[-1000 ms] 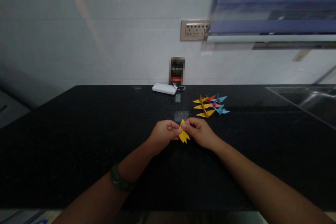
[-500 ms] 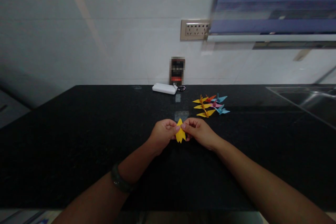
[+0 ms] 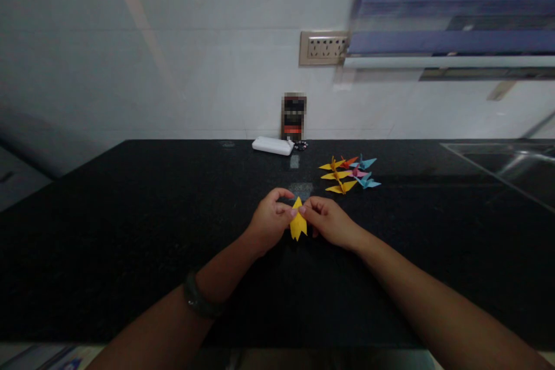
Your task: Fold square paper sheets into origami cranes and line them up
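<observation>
A folded piece of yellow origami paper [image 3: 298, 227] is held between my two hands above the dark countertop. Its single point faces away from me, and its near end splits into several small tips. My left hand [image 3: 272, 219] pinches the left edge with its thumb on top, while the index finger is lifted off the paper. From the other side, my right hand [image 3: 328, 219] grips the right edge between thumb and fingers. The undersides of the fingers are partly hidden.
Several folded paper cranes [image 3: 342, 187] in yellow, orange, pink and blue stand beyond my right hand. A white power-bank-like block [image 3: 272, 145] with a beaded strap lies near the wall, by a blurred-out dark box [image 3: 293, 117]. A sink [image 3: 511, 162] is at the right.
My left index finger has lifted and stretched away from the yellow paper. Both hands keep hold of it in nearly the same place.
</observation>
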A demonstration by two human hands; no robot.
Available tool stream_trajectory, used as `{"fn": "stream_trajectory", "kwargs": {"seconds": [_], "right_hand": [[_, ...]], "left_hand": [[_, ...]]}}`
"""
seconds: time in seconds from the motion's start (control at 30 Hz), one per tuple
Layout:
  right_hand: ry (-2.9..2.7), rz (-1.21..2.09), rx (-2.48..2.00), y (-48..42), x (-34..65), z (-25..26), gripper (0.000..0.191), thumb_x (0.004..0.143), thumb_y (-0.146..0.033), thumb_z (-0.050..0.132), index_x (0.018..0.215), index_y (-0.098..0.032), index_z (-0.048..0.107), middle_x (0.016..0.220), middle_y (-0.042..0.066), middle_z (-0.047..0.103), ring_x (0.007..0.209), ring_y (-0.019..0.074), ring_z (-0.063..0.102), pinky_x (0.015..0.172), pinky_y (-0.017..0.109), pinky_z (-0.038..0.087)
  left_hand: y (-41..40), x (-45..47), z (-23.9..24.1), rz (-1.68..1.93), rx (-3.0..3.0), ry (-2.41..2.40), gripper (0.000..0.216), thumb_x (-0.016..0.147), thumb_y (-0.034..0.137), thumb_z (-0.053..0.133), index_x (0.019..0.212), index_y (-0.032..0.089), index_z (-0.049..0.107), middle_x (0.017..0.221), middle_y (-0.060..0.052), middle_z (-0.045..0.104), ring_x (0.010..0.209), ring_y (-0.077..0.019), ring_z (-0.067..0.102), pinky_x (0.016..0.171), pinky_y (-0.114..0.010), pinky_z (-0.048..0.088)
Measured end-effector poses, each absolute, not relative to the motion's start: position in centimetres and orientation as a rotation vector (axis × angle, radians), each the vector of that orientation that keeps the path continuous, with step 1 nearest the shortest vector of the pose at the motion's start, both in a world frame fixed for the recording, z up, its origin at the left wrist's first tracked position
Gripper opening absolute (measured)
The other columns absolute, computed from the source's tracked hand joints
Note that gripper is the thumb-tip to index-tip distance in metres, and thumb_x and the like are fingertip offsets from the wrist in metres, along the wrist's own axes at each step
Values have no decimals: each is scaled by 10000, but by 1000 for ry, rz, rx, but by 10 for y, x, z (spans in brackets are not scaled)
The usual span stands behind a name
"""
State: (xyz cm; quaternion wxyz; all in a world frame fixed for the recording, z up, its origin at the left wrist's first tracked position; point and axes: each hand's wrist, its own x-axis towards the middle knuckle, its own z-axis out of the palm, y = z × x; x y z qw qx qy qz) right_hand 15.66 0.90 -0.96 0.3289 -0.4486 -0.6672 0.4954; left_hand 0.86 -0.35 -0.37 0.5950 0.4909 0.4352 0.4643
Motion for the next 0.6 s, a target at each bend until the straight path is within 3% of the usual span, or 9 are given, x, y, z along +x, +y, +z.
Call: {"fn": "stream_trajectory", "kwargs": {"seconds": [0.23,0.37,0.47,0.6], "right_hand": [[-1392,1468,-1169,9,154,-6,250,737,-334,516,559,-171,453,427,-70,405,329,46,357,312,166,326],[-1260,1584,-1162,12,156,-5,198,712,-286,528,568,-161,477,442,-63,418,323,43,354,287,160,312],[-1293,1599,-1171,13,156,-6,195,718,-279,524,572,-160,475,448,-60,415,326,44,346,288,162,310],[-1406,1345,-1209,14,157,-9,325,773,-438,475,592,-169,463,478,-50,414,358,57,371,320,178,326]], "left_hand": [[-4,10,0,1085,972,920,178,666,196,592,830,132,570,695,-24,646,615,-119,610,593,-240,480],[-5,8,-1,1038,937,793,236,595,121,628,831,107,628,790,-61,675,712,-141,626,684,-258,483],[-5,7,-3,1032,991,803,279,576,126,674,851,111,632,792,-58,678,690,-129,621,668,-250,485],[-3,7,-3,1052,1006,973,203,620,209,689,779,108,616,670,-33,658,548,-89,589,566,-217,483]]}}
